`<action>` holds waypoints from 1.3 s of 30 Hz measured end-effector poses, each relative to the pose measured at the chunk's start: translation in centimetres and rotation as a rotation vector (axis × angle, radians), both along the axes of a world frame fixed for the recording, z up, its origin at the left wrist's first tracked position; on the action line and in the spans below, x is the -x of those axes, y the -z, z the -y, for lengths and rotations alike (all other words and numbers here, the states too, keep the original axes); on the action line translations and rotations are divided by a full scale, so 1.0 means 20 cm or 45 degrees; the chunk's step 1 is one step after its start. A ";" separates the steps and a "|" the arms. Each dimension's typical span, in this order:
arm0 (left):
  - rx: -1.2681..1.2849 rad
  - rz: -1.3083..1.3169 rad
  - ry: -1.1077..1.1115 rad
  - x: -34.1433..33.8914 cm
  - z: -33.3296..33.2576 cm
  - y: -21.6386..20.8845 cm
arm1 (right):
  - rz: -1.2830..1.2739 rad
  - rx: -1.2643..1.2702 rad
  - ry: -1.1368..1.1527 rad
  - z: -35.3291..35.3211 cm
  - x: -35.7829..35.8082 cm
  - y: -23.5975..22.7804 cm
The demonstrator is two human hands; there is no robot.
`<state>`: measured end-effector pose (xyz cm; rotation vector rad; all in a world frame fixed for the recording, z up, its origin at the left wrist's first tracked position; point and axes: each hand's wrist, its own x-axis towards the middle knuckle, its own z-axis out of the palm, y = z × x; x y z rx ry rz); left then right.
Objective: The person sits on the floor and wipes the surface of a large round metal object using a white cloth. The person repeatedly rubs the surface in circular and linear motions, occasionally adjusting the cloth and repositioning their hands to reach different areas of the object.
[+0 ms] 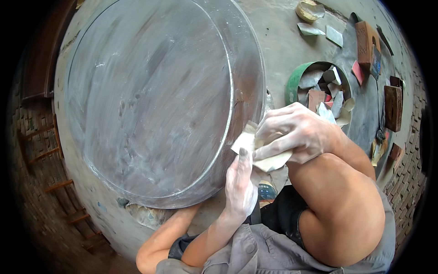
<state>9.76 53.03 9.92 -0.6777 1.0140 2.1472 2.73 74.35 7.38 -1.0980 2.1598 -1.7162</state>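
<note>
A folded cream sheet of sandpaper (246,138) is held between my two hands over the right rim of a large round grey disc. My left hand (241,189), dusted white, presses its thumb on the sheet's near edge; its other fingers are mostly hidden. From the right, my right hand (296,132) pinches the sheet, its fingers bent and coated in white powder. Part of the sheet hangs below the right fingers. The disc (155,100) is smeared with whitish dust and has a pale raised ring near its edge.
A green round tub (292,84) with several scraps of sandpaper stands beyond my right hand. Farther right lie a brown block (365,45), another wooden block (393,108) and a pink scrap (358,72). My bent right knee (342,205) is close below the right forearm.
</note>
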 end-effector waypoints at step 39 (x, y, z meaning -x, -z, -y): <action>1.068 -1.470 0.938 0.19 0.15 -0.10 | 1.699 0.087 -0.203 0.04 -0.04 0.01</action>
